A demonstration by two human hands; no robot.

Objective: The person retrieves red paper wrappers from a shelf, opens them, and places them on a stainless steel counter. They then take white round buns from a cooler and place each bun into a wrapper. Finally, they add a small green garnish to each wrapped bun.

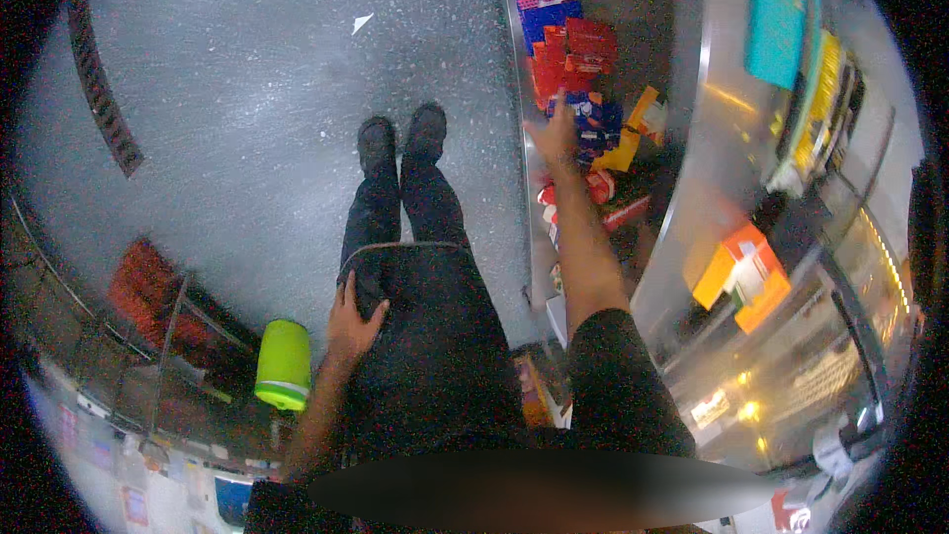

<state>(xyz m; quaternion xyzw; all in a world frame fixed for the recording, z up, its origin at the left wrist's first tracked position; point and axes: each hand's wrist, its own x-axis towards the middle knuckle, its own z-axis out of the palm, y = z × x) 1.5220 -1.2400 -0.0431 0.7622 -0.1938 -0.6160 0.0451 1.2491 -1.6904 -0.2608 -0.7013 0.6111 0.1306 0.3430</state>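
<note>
My right hand reaches over a low metal shelf, index finger stretched out and thumb spread, with nothing visible in it. Just beyond the fingertips lies a pile of red packets. Dark blue packets are right beside the fingers; whether the hand touches them I cannot tell. A blue packet rests past the red ones. Yellow-orange cardboard and a red-and-white pack sit nearer to my forearm. My left hand lies against my dark-clothed thigh, fingers flat and thumb apart.
The shelf's metal edge runs along my right side. Above it, a shiny counter carries an open orange-and-white box and a teal item. A lime-green container and a reddish-brown object are at left.
</note>
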